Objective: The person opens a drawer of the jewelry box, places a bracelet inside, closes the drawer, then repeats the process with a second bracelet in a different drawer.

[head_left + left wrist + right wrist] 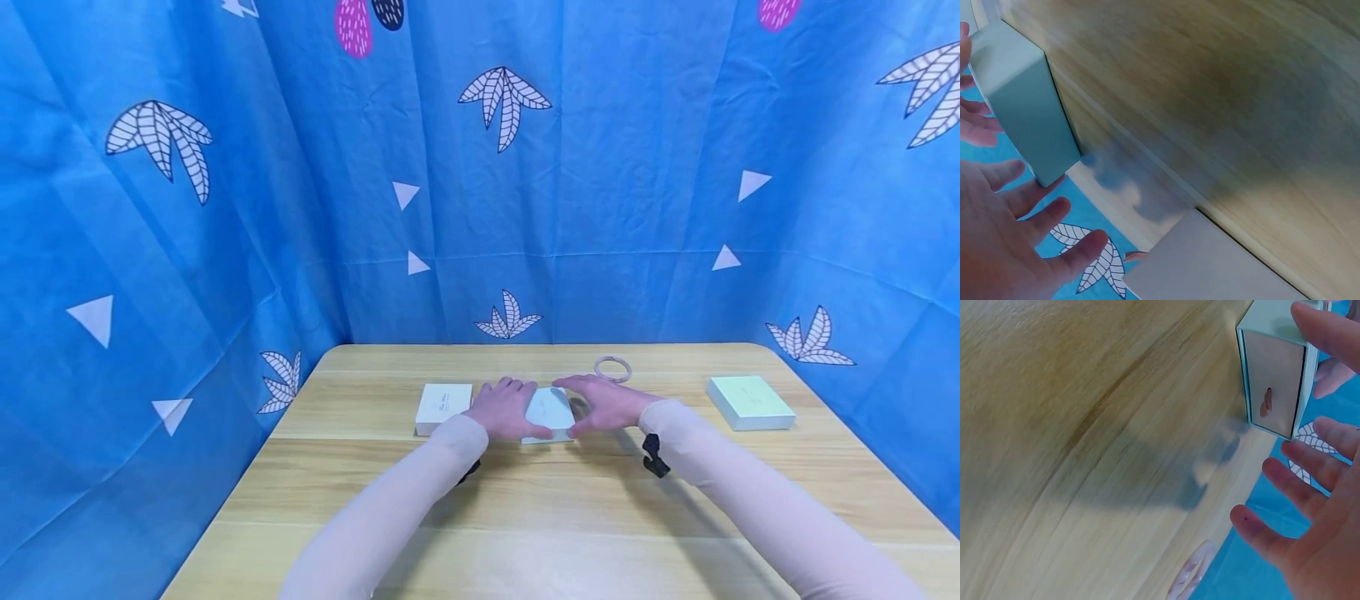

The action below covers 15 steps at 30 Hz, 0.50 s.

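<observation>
A pale teal drawer-style box (550, 410) lies on the wooden table between both hands. My left hand (508, 410) spans its left part, thumb at the near edge and fingers at the far edge. Across from it, my right hand (603, 403) holds the right end between the thumb and the first fingers; its other fingers (1250, 528) are spread clear. In the right wrist view, the box's end shows a pinkish inner drawer (1274, 381) with a small ribbon tab. The left wrist view shows the box's plain teal side, with a left fingertip at its corner.
A white box (444, 406) with small print sits just left of my left hand. Behind my right hand lies a pale pink ring-shaped bangle (612, 369). A light green box (750, 402) stands near the table's right edge. Blue patterned curtain (630, 183) surrounds the table.
</observation>
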Each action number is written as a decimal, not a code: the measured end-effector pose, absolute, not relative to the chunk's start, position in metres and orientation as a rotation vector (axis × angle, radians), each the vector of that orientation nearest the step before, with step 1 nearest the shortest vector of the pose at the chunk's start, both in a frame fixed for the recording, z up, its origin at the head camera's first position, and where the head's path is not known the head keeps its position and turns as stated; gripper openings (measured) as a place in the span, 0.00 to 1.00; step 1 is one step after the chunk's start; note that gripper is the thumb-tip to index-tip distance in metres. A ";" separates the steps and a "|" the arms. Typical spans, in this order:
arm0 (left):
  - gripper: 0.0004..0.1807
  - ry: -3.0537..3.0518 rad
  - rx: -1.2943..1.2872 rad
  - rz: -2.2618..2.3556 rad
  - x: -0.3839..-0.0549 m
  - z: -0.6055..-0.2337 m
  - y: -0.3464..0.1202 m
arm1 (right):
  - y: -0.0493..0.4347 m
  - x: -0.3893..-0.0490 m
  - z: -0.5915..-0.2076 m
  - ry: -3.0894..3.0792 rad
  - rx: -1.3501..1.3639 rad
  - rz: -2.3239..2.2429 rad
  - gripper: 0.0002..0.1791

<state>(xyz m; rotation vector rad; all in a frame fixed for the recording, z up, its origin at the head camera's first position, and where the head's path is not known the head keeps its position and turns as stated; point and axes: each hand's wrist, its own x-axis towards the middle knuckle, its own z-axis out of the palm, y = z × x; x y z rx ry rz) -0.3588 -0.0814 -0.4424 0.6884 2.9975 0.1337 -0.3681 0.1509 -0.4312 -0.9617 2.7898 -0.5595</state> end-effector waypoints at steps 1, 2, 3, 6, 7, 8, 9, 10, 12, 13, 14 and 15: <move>0.57 2.994 0.696 0.140 -0.359 -0.442 -0.082 | 0.150 -0.368 -0.432 2.791 -0.960 -0.558 0.53; 0.58 2.988 0.702 0.151 -0.358 -0.442 -0.083 | 0.150 -0.368 -0.432 2.791 -0.959 -0.560 0.53; 0.59 2.983 0.705 0.152 -0.358 -0.442 -0.084 | 0.150 -0.368 -0.432 2.794 -0.958 -0.557 0.52; 0.60 2.971 0.719 0.149 -0.359 -0.441 -0.085 | 0.151 -0.368 -0.433 2.799 -0.947 -0.565 0.52; 0.60 2.968 0.721 0.149 -0.360 -0.441 -0.085 | 0.151 -0.368 -0.432 2.801 -0.944 -0.568 0.52; 0.60 2.964 0.720 0.152 -0.360 -0.441 -0.085 | 0.151 -0.368 -0.433 2.802 -0.942 -0.574 0.52; 0.60 2.963 0.715 0.151 -0.360 -0.441 -0.085 | 0.151 -0.368 -0.433 2.804 -0.942 -0.575 0.52; 0.60 2.959 0.710 0.157 -0.361 -0.441 -0.085 | 0.151 -0.368 -0.433 2.805 -0.942 -0.577 0.52; 0.60 2.956 0.703 0.169 -0.362 -0.441 -0.085 | 0.151 -0.368 -0.434 2.809 -0.946 -0.578 0.51; 0.60 2.956 0.697 0.169 -0.362 -0.441 -0.085 | 0.151 -0.368 -0.434 2.813 -0.950 -0.578 0.51; 0.60 2.956 0.695 0.167 -0.362 -0.441 -0.085 | 0.152 -0.368 -0.435 2.814 -0.951 -0.580 0.51; 0.60 2.956 0.694 0.163 -0.362 -0.441 -0.084 | 0.152 -0.368 -0.435 2.816 -0.955 -0.581 0.51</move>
